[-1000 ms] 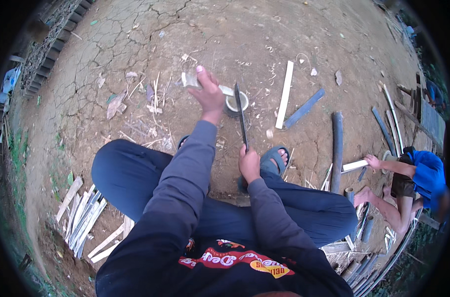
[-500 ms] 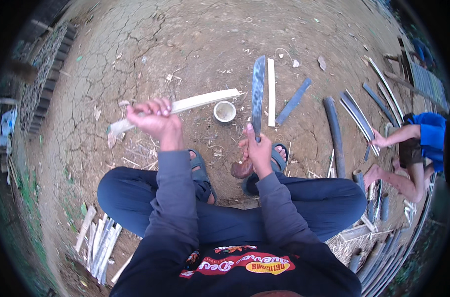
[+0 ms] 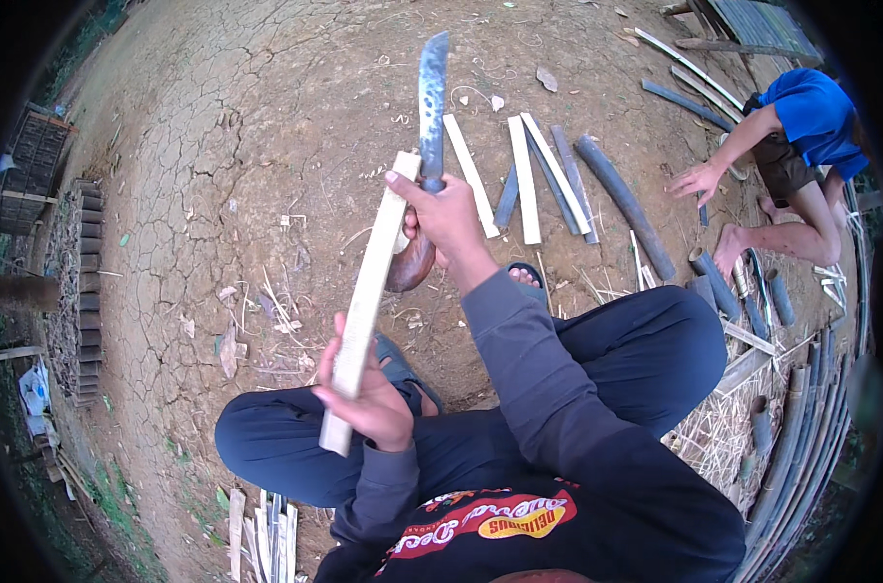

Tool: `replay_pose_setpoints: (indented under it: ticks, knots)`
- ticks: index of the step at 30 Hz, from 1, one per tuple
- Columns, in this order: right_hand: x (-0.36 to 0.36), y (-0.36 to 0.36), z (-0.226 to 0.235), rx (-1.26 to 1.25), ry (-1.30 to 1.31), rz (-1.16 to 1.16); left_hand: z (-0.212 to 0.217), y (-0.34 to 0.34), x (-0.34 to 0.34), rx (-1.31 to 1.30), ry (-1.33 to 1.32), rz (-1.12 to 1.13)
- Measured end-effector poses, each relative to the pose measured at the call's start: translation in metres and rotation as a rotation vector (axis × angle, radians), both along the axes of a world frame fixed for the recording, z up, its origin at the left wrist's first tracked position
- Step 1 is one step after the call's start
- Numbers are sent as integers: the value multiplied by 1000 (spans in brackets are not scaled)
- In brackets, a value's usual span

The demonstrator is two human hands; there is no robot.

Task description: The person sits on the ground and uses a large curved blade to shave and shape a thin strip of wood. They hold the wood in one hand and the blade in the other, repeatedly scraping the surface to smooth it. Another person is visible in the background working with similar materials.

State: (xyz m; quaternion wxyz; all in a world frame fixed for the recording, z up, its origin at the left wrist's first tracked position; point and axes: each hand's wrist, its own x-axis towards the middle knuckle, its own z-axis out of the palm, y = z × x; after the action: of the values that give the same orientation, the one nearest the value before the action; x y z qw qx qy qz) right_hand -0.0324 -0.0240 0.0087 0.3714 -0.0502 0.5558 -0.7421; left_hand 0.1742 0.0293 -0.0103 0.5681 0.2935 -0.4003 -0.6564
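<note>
Head view: held strip (image 3: 372, 296) and knife (image 3: 431, 117) mostly hide a cup (image 3: 401, 242).

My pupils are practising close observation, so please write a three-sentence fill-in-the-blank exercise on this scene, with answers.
1. The left hand grips the pale strip near its ____ end (upper/lower).
2. The knife is held in the person's ____ hand.
3. The co-worker at the picture's right wears a ____ shirt.

Missing words: lower; right; blue.
</note>
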Motion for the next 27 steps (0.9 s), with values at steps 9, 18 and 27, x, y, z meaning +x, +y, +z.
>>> replay_pose_setpoints:
  ticks: [9, 18, 27]
  knots:
    - [-38, -40, 80, -125, 211, 324, 41, -66, 69, 184, -685, -210]
    - [-37, -100, 161, -182, 396, 650, 249, -18, -20, -200, 404, -1075]
    - [-49, -65, 157, -81, 490, 683, 240, -59, -47, -600, 602, -1096]
